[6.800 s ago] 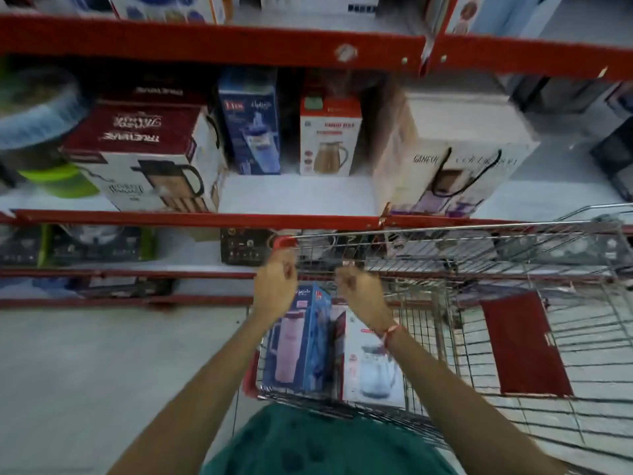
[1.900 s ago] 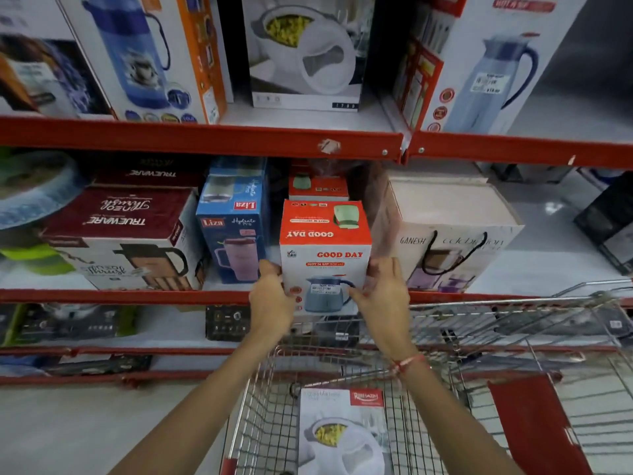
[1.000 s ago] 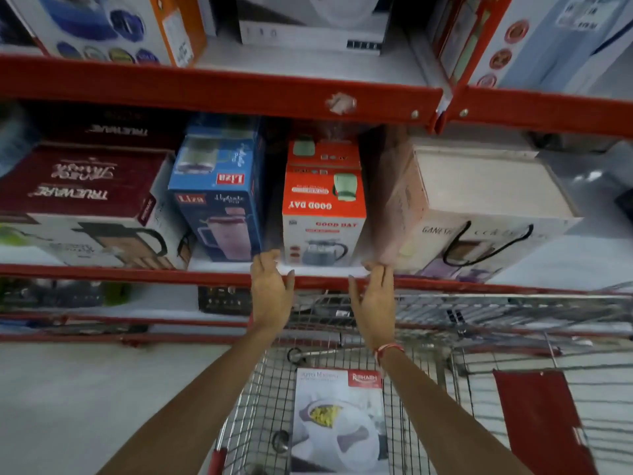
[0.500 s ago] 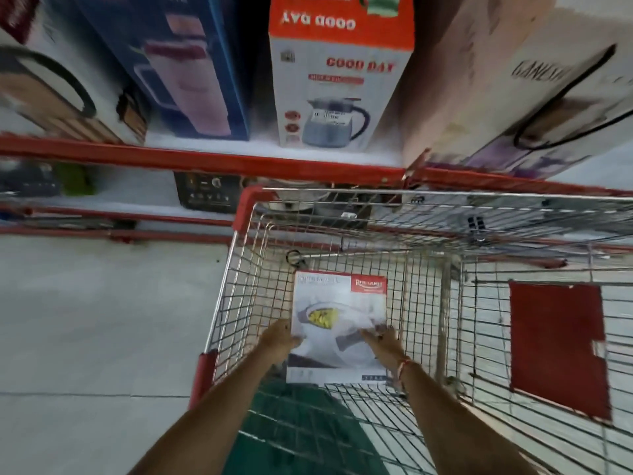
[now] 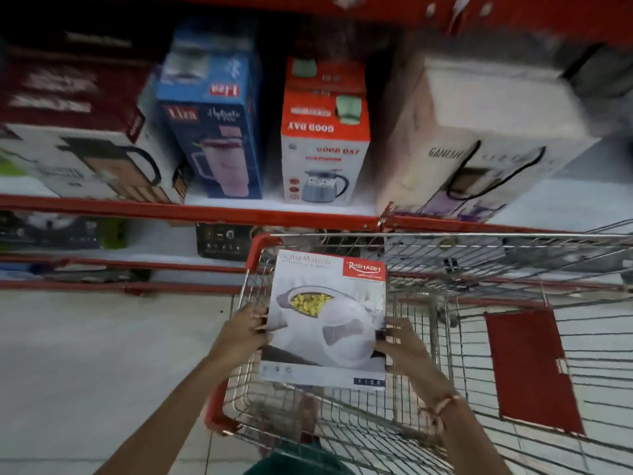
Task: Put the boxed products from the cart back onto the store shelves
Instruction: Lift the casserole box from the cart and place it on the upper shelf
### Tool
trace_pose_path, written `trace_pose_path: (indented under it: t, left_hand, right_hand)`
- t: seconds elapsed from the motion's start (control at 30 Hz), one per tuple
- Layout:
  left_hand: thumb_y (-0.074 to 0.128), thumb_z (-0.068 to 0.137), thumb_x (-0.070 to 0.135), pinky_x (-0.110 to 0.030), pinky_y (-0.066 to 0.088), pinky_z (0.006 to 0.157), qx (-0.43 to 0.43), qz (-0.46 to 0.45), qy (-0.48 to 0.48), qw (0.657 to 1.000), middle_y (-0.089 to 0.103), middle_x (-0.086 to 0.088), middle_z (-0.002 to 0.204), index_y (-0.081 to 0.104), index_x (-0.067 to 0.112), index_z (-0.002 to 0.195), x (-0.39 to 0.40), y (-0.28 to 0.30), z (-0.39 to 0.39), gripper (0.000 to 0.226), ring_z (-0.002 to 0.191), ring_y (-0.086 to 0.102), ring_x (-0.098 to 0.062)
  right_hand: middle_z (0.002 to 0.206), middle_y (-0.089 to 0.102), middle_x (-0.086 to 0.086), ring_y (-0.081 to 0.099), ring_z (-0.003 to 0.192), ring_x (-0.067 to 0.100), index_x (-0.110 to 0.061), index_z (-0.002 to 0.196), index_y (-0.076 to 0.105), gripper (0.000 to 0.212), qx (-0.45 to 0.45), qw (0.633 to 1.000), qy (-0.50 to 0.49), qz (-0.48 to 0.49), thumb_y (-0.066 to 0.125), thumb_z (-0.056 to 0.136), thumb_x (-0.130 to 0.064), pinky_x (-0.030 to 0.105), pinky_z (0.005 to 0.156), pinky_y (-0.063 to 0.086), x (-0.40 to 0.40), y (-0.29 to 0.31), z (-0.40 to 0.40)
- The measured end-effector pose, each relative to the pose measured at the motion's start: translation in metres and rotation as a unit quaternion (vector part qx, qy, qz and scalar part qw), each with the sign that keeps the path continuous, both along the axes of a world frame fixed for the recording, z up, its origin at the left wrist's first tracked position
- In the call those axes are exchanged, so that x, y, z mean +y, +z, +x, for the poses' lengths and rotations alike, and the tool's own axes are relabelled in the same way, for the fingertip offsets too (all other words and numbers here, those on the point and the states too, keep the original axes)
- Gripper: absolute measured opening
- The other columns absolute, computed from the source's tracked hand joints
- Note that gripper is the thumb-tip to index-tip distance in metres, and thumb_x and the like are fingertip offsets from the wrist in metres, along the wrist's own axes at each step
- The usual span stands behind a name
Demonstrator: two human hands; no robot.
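— Two hands are seen clasped on one boxed product above a wire shopping cart [image 5: 428, 337]. How is the box held?

— The white Rishabh box [image 5: 327, 320] is gripped at its left edge by the left hand [image 5: 245, 329] and at its right edge by the right hand [image 5: 402, 347], fingers pressed against its sides. It is held upright, tilted slightly, inside the cart's near-left corner, with its top edge level with the cart's red-capped rim.

— What is shown on the shelf [image 5: 205, 210] behind?

— Four boxes are lined up on the red-edged shelf: a maroon-topped kettle box [image 5: 78, 138] at the left, a blue Liza box [image 5: 215, 132] beside it, an orange and white Good Day box [image 5: 325, 149] further right, and a large pale Ganesh box [image 5: 479, 138] at the right. A second orange box is glimpsed behind the Good Day box.

— Is anything else noted?

— A red panel [image 5: 527, 365] is seen against the cart's wire at the right, and a thread band is worn on the right wrist. Much of the scene is blurred.
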State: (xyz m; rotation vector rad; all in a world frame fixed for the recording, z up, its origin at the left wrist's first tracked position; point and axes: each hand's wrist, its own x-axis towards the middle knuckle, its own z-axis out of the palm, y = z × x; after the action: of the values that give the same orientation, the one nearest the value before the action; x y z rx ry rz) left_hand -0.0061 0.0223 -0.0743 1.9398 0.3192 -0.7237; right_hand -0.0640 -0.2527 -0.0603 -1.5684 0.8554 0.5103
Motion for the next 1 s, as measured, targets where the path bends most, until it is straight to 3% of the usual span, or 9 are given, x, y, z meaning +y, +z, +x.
trace_pose_path:
  t: [0.1,0.23,0.37,0.5,0.6,0.7,0.83,0.9,1.0]
  left_hand:
    - [0.072,0.072,-0.005,-0.028,0.056,0.078,-0.079,0.007,-0.029,0.996,0.070,-0.010,0.104,0.060,0.004,0.105,0.013,0.064,0.002,0.036,0.095,0.067,-0.024]
    - [0.072,0.072,-0.010,-0.041,0.055,0.087,-0.115,-0.036,-0.010,0.993,0.070,-0.014,0.103,0.058,0.007,0.100,0.021,0.120,0.011,0.036,0.090,0.067,-0.025]
    - [0.071,0.071,-0.011,-0.016,0.058,0.063,-0.178,-0.062,-0.009,0.982,0.072,-0.006,0.093,0.056,0.010,0.096,0.028,0.157,0.015,0.037,0.078,0.071,-0.011]
    - [0.070,0.070,-0.015,-0.010,0.054,0.053,-0.222,-0.073,0.006,0.972,0.070,0.006,0.080,0.054,0.019,0.084,0.029,0.175,0.020,0.041,0.061,0.069,0.003]
    - [0.072,0.068,-0.015,-0.010,0.055,0.057,-0.263,-0.085,0.021,0.961,0.072,0.014,0.072,0.055,0.024,0.082,0.033,0.189,0.026,0.045,0.068,0.070,0.003]
    - [0.069,0.070,-0.016,-0.025,0.058,0.072,-0.297,-0.121,0.052,0.946,0.072,0.010,0.083,0.057,0.025,0.083,0.035,0.213,0.039,0.045,0.078,0.071,-0.008]
    - [0.069,0.070,-0.016,-0.011,0.056,0.060,-0.394,-0.135,0.051,0.908,0.074,0.012,0.081,0.057,0.026,0.086,0.031,0.262,0.061,0.046,0.082,0.071,-0.003]
    - [0.068,0.072,-0.015,-0.011,0.056,0.066,-0.436,-0.136,0.045,0.888,0.075,0.016,0.082,0.057,0.027,0.088,0.029,0.289,0.077,0.046,0.087,0.070,-0.001]
    - [0.068,0.076,-0.010,-0.016,0.054,0.083,-0.509,-0.111,0.042,0.853,0.068,0.017,0.097,0.055,0.026,0.097,0.026,0.327,0.107,0.044,0.095,0.066,-0.001]
  right_hand:
    - [0.107,0.058,0.002,0.060,0.102,0.028,-0.020,0.108,0.053,0.037,-0.065,0.998,0.009,0.007,0.067,0.083,0.004,0.042,0.072,0.056,0.004,0.055,-0.006]
    - [0.108,0.061,0.008,0.061,0.098,0.029,-0.011,0.121,0.052,0.040,-0.122,0.992,0.012,0.010,0.058,0.087,0.009,0.050,0.083,0.053,0.002,0.106,0.005]
    - [0.117,0.059,0.000,0.067,0.095,0.022,-0.017,0.120,0.053,0.039,-0.208,0.972,0.060,-0.089,0.063,0.086,-0.001,0.049,0.081,0.059,0.010,0.149,0.010]
    - [0.121,0.060,0.002,0.064,0.103,0.024,-0.020,0.122,0.050,0.042,-0.248,0.959,0.068,-0.122,0.063,0.086,-0.001,0.054,0.089,0.055,0.016,0.173,0.016]
    - [0.119,0.059,-0.011,0.063,0.102,0.013,-0.025,0.127,0.048,0.049,-0.292,0.943,0.085,-0.134,0.066,0.086,-0.005,0.048,0.094,0.054,0.017,0.194,0.022]
    - [0.108,0.054,-0.027,0.059,0.098,0.000,-0.030,0.122,0.047,0.049,-0.360,0.917,0.087,-0.150,0.068,0.085,-0.006,0.037,0.089,0.055,0.015,0.223,0.034]
    - [0.114,0.055,-0.025,0.061,0.104,0.005,-0.032,0.119,0.048,0.045,-0.445,0.877,0.069,-0.165,0.067,0.086,-0.009,0.034,0.086,0.055,0.014,0.270,0.057]
    - [0.122,0.058,-0.017,0.061,0.109,0.011,-0.030,0.124,0.048,0.047,-0.482,0.857,0.060,-0.170,0.068,0.086,-0.010,0.035,0.090,0.054,0.015,0.293,0.071]
    - [0.127,0.054,-0.023,0.056,0.112,0.003,-0.036,0.131,0.043,0.056,-0.537,0.818,0.077,-0.191,0.070,0.085,-0.018,0.022,0.089,0.047,0.018,0.324,0.097]
